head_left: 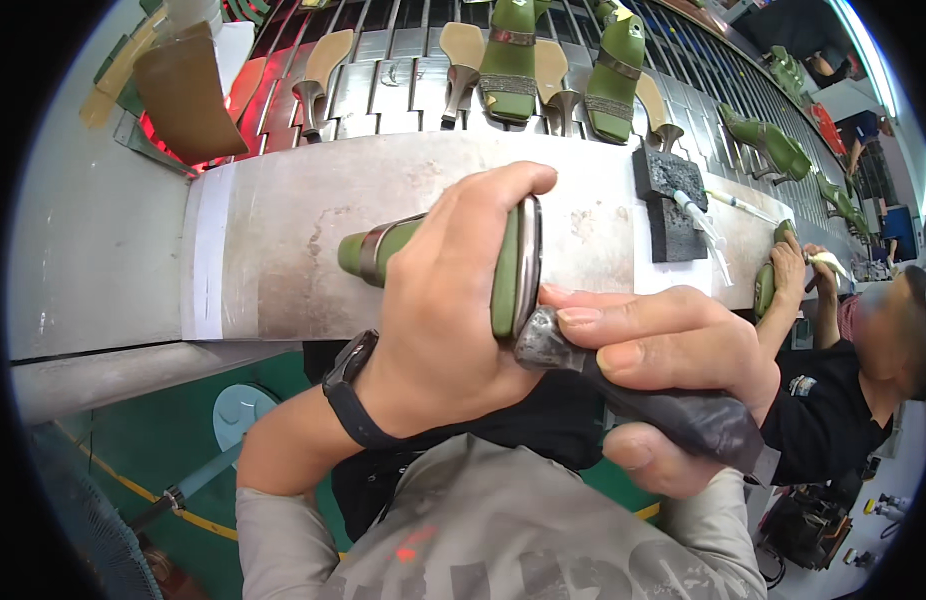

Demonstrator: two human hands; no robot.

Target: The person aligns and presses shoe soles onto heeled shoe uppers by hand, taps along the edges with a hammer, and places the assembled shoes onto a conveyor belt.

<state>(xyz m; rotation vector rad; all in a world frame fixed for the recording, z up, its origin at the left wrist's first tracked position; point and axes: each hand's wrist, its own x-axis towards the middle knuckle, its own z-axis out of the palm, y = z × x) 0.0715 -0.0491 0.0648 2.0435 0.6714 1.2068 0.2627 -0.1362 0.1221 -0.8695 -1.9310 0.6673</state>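
the left hand (443, 290), a black watch (358, 395) on its wrist, has its fingers wrapped firmly round a green tapered shoe piece (505, 280) with a shiny metallic strap (378, 250), gripping it over the pale, scuffed table (283, 240); the narrow end points left, the broad end, edged in silvery metal, faces right. the right hand (693, 360) has its fingers closed on a dark grey, blunt-headed tool (673, 405), whose head is right at the near end of that edging, though it is hard to tell whether the two touch. farther right on the table, a black porous block (673, 240) has a clear plastic syringe (701, 218) lying across it. beyond the table, green strapped sandals (510, 65) and beige heeled sole pieces (328, 60) stand on a grey metal slatted conveyor (393, 95).
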